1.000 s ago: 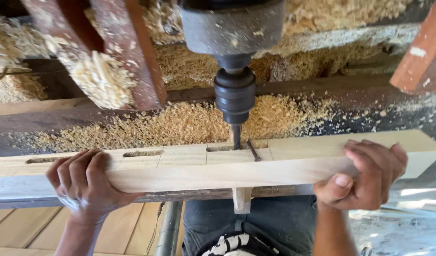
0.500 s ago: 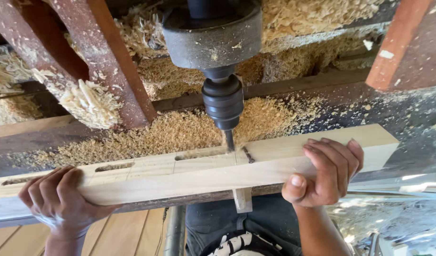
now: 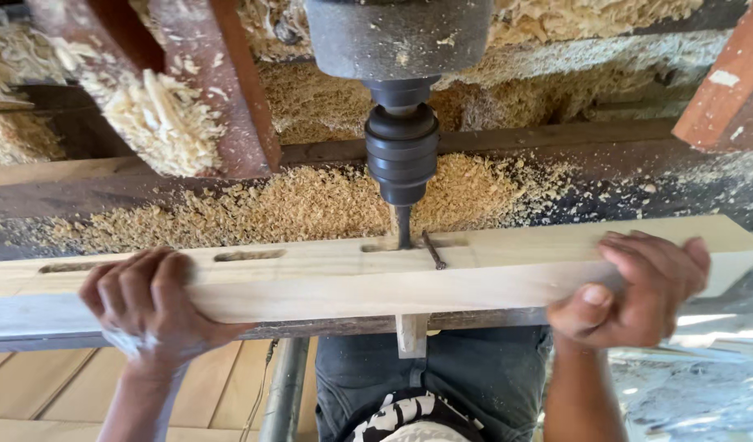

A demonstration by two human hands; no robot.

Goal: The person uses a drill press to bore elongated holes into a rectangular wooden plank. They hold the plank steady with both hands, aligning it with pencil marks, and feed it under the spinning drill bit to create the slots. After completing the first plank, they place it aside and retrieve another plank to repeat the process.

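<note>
A long pale wooden beam (image 3: pixel 327 282) lies across the machine table, with two narrow slots (image 3: pixel 249 255) cut in its top toward the left. My left hand (image 3: pixel 151 307) grips the beam's left part from the near side. My right hand (image 3: pixel 638 290) grips its right part, thumb on the front face. A dark drill chuck (image 3: pixel 402 151) hangs above the middle, and its bit (image 3: pixel 403 227) enters a slot in the beam's top. A dark nail-like piece (image 3: pixel 433 251) lies beside the bit.
Heaps of sawdust and shavings (image 3: pixel 294 205) cover the table behind the beam. Reddish-brown wooden frame members (image 3: pixel 221 90) slope at upper left, and another (image 3: pixel 724 90) at upper right. A small wooden stop (image 3: pixel 411 334) sticks out under the beam. A metal pipe (image 3: pixel 284 393) runs below.
The beam has shifted a little: the slots and both hands sit differently along the table than a second ago. The bit stays in the beam's top. Both hands keep their grip.
</note>
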